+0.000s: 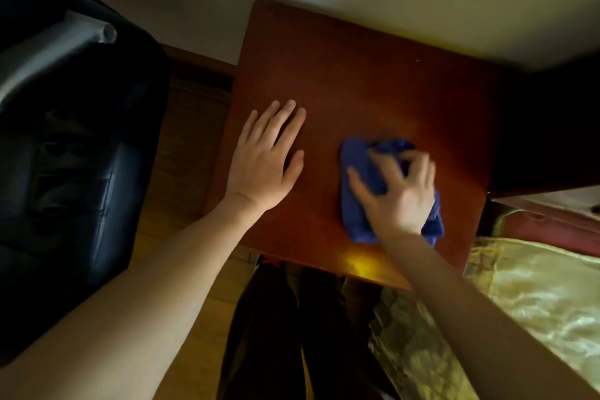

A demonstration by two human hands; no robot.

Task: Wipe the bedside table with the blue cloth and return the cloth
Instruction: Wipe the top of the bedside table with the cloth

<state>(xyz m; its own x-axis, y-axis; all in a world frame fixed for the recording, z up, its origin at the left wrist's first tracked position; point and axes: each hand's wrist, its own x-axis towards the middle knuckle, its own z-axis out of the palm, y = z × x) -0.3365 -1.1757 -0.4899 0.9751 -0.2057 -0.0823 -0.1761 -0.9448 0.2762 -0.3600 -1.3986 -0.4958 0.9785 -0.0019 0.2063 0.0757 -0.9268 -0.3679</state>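
Note:
The bedside table (357, 68) is a reddish-brown wooden square seen from above, its far edge against the pale wall. A crumpled blue cloth (358, 169) lies on its near right part. My right hand (399, 195) presses down on the cloth with fingers spread and curled into it; the hand is blurred. My left hand (269, 159) rests flat on the table's left side, fingers apart, holding nothing.
A black leather chair (74, 156) with a grey metal armrest (48, 52) stands left of the table. A bed with a shiny gold cover (519, 295) lies at the right. My dark trouser legs (292, 334) stand on the wooden floor below the table's near edge.

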